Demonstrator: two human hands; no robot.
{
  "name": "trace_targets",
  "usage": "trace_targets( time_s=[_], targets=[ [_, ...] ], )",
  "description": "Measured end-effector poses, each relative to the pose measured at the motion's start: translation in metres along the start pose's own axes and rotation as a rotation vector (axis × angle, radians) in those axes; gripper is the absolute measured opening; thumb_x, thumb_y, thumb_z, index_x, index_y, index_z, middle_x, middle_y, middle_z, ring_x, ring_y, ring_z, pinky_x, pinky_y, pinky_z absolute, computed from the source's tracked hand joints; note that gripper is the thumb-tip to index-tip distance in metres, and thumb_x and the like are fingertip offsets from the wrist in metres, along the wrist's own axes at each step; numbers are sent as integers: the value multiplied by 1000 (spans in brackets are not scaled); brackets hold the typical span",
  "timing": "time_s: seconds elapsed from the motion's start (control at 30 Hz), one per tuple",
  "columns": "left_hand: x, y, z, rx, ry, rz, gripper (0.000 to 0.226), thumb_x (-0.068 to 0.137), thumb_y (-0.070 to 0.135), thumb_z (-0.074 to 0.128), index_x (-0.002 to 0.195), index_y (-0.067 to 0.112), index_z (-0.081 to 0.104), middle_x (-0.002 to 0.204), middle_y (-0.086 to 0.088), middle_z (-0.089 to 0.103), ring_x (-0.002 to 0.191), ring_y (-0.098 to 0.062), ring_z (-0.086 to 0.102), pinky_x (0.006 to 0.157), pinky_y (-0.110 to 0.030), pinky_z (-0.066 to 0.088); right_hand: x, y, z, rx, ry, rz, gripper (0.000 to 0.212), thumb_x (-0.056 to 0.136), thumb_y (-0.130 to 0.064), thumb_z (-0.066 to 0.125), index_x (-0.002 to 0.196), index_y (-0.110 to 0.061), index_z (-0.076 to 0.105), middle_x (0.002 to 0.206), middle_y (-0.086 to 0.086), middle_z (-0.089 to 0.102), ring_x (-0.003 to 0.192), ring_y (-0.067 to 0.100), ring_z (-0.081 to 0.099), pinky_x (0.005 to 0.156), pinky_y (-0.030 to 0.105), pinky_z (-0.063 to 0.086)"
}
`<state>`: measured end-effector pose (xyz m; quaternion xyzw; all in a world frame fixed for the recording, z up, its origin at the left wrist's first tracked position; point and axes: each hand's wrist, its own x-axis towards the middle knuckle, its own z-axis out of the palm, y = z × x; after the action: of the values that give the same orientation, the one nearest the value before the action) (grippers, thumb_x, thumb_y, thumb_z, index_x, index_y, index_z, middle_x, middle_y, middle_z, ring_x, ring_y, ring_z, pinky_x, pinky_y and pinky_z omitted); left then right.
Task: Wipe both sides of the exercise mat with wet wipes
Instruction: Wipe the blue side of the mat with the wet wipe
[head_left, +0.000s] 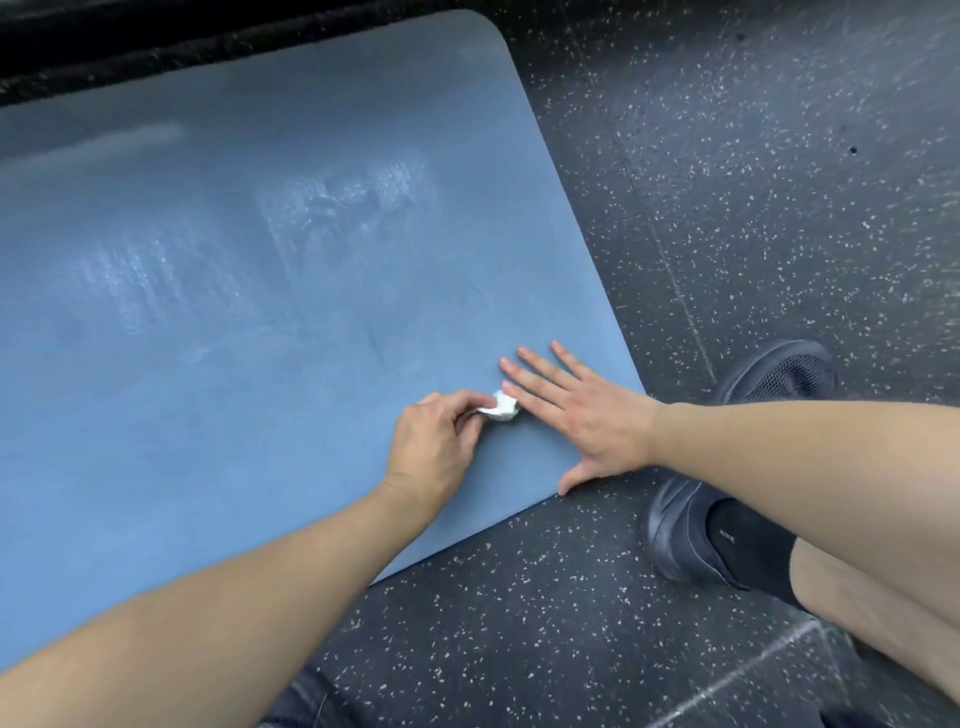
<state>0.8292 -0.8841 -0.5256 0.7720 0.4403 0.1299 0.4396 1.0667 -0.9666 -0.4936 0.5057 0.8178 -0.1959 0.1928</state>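
On the blue exercise mat (234, 312) spread over speckled gym flooring (727, 208), we brace our flat, splayed right hand (587, 415) near the edge while our left hand (436, 441) pinches a balled wet wipe (501, 408), mid-wipe, likely needing fresh strokes over the remaining dry surface.

One blue mat (260, 312), one crumpled white wipe (500, 407), two dark shoes (696, 540) — and two hands (587, 415).

Dark speckled rubber flooring (727, 208) covers the room (pale flecks all over), with thin seams (675, 291) running between the tiles. A black ledge (156, 47) borders the far edge.
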Motion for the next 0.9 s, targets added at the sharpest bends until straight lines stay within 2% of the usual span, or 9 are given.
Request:
trace_targets(
  time_s=[0.17,0.33,0.43,0.5,0.57,0.63,0.7,0.77,0.9],
  targets=[
    [-51,-14,22,33,-292,309,27,81,19,70,104,33,75,88,8,71,83,-10,66,75,-25,55,-11,-13,18,-41,61,-117,99,98,-73,50,170,-19,9,176,17,-8,162,38,-8,129,62,10],
    [-54,-21,24,25,-375,438,27,84,19,68,109,29,73,93,11,72,88,-10,62,81,-20,53,-13,-12,16,-14,44,-132,87,103,-70,43,169,-21,14,176,18,-6,163,37,-6,131,57,6],
    [-49,-15,20,-67,-352,281,24,86,26,63,106,34,73,87,13,68,82,-3,61,79,-25,55,-7,-5,12,105,149,-131,73,104,-61,47,164,-22,33,174,14,19,158,34,25,126,54,25],
    [-34,-3,14,-209,-223,63,20,88,28,65,105,37,72,85,18,69,81,6,62,79,-24,54,13,16,-7,186,285,-79,59,105,-45,52,158,-21,44,167,11,36,144,31,45,116,50,41],
    [3,10,0,-401,-49,-173,17,92,23,71,105,32,73,93,22,74,89,5,69,84,-24,55,46,53,-42,325,412,104,55,101,-27,57,155,-22,50,165,10,39,142,30,49,113,50,46],
    [59,13,-27,-556,123,-315,12,94,18,71,103,25,73,95,18,76,93,-5,72,86,-27,56,80,93,-87,477,392,316,66,98,-29,67,159,-29,43,174,4,22,154,26,33,121,49,38],
    [130,9,-61,-547,271,-339,6,95,21,68,99,24,73,91,12,77,92,-10,73,84,-30,56,111,132,-122,518,303,416,99,86,-52,82,166,-35,25,177,0,-5,163,23,5,131,42,20],
    [204,5,-97,-468,395,-335,5,93,29,67,96,27,70,87,12,75,88,-10,72,82,-34,57,140,162,-149,479,202,459,136,66,-71,88,169,-36,5,175,1,-21,162,26,-14,129,39,9],
    [323,13,-153,-239,514,-277,16,91,45,64,92,30,71,82,15,71,81,-5,67,77,-26,55,186,177,-177,335,57,510,163,51,-75,93,168,-28,-11,176,10,-13,162,38,-7,132,48,14]
  ],
)
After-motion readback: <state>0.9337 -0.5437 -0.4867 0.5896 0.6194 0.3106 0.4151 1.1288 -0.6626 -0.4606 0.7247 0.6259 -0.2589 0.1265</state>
